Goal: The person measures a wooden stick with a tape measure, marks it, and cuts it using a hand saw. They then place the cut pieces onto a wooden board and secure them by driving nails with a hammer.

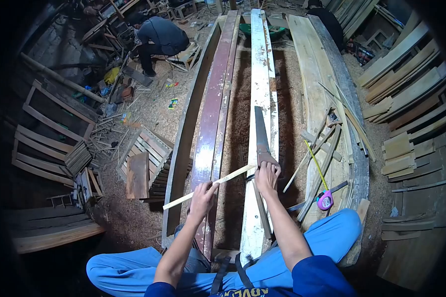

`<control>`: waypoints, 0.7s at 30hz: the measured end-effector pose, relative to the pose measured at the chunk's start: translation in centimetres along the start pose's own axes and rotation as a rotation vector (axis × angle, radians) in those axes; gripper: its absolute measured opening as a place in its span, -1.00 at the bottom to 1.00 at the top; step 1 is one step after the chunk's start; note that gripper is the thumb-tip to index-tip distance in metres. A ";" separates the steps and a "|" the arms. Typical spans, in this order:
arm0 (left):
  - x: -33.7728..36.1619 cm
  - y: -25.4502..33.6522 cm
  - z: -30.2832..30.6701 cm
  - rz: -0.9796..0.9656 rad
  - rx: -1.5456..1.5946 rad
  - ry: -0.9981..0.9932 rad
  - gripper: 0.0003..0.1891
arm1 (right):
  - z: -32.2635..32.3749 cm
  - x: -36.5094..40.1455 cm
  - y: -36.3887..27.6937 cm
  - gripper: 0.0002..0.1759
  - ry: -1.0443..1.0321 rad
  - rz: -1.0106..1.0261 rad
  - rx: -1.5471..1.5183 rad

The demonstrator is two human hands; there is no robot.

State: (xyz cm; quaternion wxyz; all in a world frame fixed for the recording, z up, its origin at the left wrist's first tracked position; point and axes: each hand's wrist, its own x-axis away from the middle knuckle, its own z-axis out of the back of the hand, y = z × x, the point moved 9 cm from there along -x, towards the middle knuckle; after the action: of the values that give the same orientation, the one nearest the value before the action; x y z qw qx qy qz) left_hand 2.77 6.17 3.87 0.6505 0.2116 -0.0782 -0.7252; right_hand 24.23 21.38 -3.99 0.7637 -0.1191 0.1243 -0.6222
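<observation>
My left hand (pixel 202 199) is closed around a thin pale wooden strip (pixel 182 200), which lies slantwise across the maroon plank (pixel 209 143). The strip's far end reaches the white, paint-chipped plank (pixel 260 64), close to my right hand (pixel 266 177). That hand wraps around the handle of a handsaw (pixel 261 132). The saw's blade points away from me above the white plank, and its handle is mostly hidden by my fingers. Beneath my right wrist, a narrow dark piece of wood (pixel 261 213) runs along the white plank.
A pink tape measure (pixel 325 200) with its yellow blade out lies among wood scraps on the right-hand boards (pixel 309 64). Slatted wooden pieces (pixel 151 158) stand at left. Boards (pixel 401 153) are stacked at right. One person (pixel 161 37) bends over at back left; another (pixel 327 22) is at back right.
</observation>
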 end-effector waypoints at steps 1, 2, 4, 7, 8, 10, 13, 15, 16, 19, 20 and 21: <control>0.0 -0.3 0.1 0.008 -0.001 0.004 -0.42 | -0.1 -0.2 0.2 -0.73 0.019 -0.033 -0.037; -0.1 -0.6 0.2 0.017 -0.001 0.011 -0.43 | -0.1 -0.4 0.4 -0.76 0.038 -0.064 -0.073; 0.0 -1.0 0.1 0.018 0.007 0.059 -0.44 | 2.5 -0.8 -0.1 -0.77 0.119 -0.049 -0.120; 0.0 -1.8 -0.5 -0.003 -0.056 0.035 -0.43 | 5.0 -1.2 0.8 -0.69 0.209 -0.244 -0.665; 0.0 -2.1 -0.7 0.008 -0.047 0.041 -0.43 | 5.9 -0.9 0.0 -0.69 0.202 -0.235 -0.654; 0.0 -3.3 -1.5 0.003 -0.017 0.066 -0.42 | 6.7 -0.4 -1.1 -0.66 0.200 -0.209 -0.704; -0.1 -4.8 -2.9 -0.008 0.001 0.040 -0.39 | 7.9 2.9 -4.5 -0.73 0.144 -0.233 -0.805; -0.2 -5.2 -3.7 -0.051 -0.003 0.005 -0.39 | 6.1 6.2 -6.2 -0.69 0.119 -0.235 -0.848; -0.2 -5.5 -4.1 -0.050 0.012 0.014 -0.39 | 4.4 8.1 -6.6 -0.66 0.083 -0.255 -0.841; 0.0 -6.2 -6.3 -0.112 0.020 -0.046 -0.38 | 2.8 12.9 -9.0 -0.68 0.006 -0.366 -0.932; 0.2 -6.6 -6.9 -0.117 0.030 -0.043 -0.38 | 2.0 14.1 -9.4 -0.68 0.002 -0.406 -0.954; 0.4 -6.7 -7.0 -0.120 0.060 -0.030 -0.37 | 1.2 15.3 -9.7 -0.68 -0.033 -0.455 -0.935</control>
State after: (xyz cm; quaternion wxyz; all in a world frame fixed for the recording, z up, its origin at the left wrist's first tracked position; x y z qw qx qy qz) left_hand -0.45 7.89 -5.10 0.5979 0.2245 -0.0967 -0.7634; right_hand 18.72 4.51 -0.22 0.4763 -0.4810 0.3479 -0.6486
